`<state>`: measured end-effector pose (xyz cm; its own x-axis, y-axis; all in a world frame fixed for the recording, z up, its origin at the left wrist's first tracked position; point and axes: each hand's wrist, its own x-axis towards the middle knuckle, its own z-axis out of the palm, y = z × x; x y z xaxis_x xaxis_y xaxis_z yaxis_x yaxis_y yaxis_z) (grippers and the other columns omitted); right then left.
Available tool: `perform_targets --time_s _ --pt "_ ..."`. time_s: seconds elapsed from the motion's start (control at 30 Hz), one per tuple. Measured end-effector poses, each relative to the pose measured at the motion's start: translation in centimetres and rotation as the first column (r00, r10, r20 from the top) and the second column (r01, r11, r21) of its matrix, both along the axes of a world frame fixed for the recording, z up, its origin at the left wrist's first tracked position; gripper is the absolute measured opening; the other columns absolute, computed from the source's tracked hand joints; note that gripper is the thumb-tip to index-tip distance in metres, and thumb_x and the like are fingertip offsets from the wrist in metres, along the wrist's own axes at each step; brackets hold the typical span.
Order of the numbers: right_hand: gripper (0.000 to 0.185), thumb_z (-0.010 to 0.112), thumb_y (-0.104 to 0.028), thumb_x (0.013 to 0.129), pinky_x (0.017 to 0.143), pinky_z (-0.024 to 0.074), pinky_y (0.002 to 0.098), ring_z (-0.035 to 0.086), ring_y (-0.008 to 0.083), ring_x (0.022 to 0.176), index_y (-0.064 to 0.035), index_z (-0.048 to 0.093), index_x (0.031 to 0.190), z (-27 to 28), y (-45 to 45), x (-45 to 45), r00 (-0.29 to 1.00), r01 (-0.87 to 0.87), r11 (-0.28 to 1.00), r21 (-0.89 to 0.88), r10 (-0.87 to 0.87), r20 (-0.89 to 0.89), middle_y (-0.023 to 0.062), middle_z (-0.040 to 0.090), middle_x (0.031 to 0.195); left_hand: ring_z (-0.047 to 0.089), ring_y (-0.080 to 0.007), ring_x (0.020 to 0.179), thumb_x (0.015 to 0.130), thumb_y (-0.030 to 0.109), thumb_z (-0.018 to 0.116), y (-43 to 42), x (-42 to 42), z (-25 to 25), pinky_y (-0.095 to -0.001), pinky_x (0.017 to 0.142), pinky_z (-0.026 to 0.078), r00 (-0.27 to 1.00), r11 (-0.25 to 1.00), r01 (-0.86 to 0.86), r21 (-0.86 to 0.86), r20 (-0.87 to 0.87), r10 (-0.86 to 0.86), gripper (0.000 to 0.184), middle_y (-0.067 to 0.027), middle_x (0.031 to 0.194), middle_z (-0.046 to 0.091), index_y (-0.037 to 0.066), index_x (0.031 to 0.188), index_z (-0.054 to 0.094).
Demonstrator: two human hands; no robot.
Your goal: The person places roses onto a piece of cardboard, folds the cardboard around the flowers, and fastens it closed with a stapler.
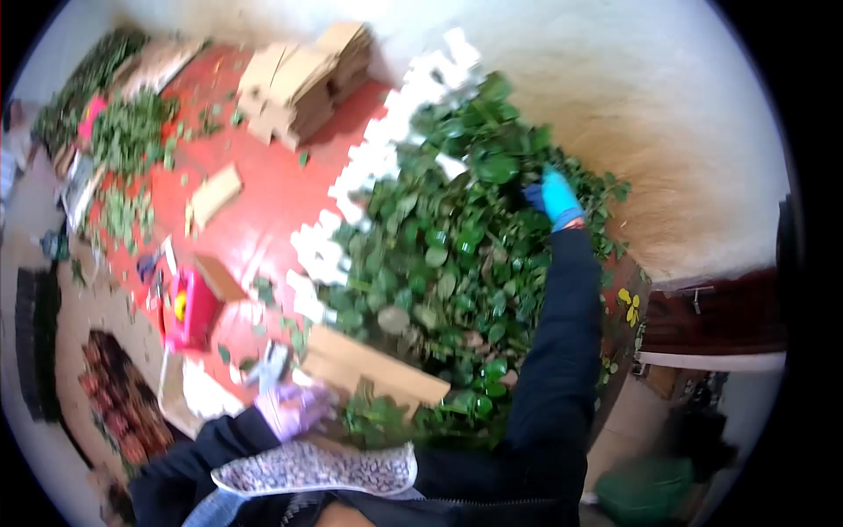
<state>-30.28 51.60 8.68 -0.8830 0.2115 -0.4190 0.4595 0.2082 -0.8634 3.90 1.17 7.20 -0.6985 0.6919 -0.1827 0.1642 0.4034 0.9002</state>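
Note:
A large pile of leafy green stems [457,255], bundled in rows, lies in front of me with white-wrapped ends [351,180] along its left side. My right hand [558,198], in a blue glove, reaches into the far right part of the pile; leaves hide its fingertips and whatever they touch. My left hand [294,411], in a lilac glove, is low at the pile's near left corner, fingers apart and slightly bent. Just beyond it lies a grey handheld tool [270,365]. A cardboard strip [373,362] stands against the near stems.
A stack of flattened cardboard [303,79] sits on the red table [263,176] against the wall. A pink container [190,312], scissors [156,290] and a small cardboard piece [213,198] are at left. Loose foliage [132,136] lies farther back. A green tub [645,490] stands lower right.

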Motion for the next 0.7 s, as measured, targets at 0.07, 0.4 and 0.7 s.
perform_targets --time_s 0.07,0.4,0.7 --pt "0.033 0.045 -0.029 0.102 0.058 0.0467 0.0279 0.063 0.0139 0.070 -0.0072 0.063 0.118 -1.7 5.1 -0.2 0.987 -0.105 0.975 0.196 0.126 -0.096 0.0045 0.068 0.084 0.067 -0.0274 0.102 0.091 0.013 0.061 -0.6 2.9 -1.0 -0.0432 0.081 0.059 0.404 0.752 -0.633 0.184 0.907 0.118 0.036 -0.0197 0.121 0.061 -0.004 0.122 0.058" --pt "0.032 0.062 -0.011 0.091 0.065 0.0449 0.0266 0.056 0.0106 0.072 -0.0014 0.059 0.122 1.8 3.1 3.4 0.881 -0.471 0.867 0.165 0.454 0.130 0.0030 0.067 0.096 0.065 -0.0233 0.090 0.082 0.010 0.061 -1.6 0.0 1.3 -0.0341 0.074 0.054 0.864 0.988 0.065 -0.137 -0.487 -0.125 0.025 -0.0106 0.122 0.063 0.009 0.105 0.069" --pt "0.027 0.046 -0.029 0.102 0.059 0.0483 0.0279 0.058 0.0148 0.064 -0.0085 0.063 0.109 7.7 -1.0 7.9 0.964 -0.264 0.945 0.192 0.261 0.043 0.0061 0.067 0.088 0.063 -0.0319 0.106 0.092 0.011 0.051 -1.8 0.5 1.4 -0.0428 0.089 0.054 0.932 0.977 0.119 -0.176 -0.319 -0.171 0.038 -0.0189 0.126 0.060 -0.003 0.127 0.054"
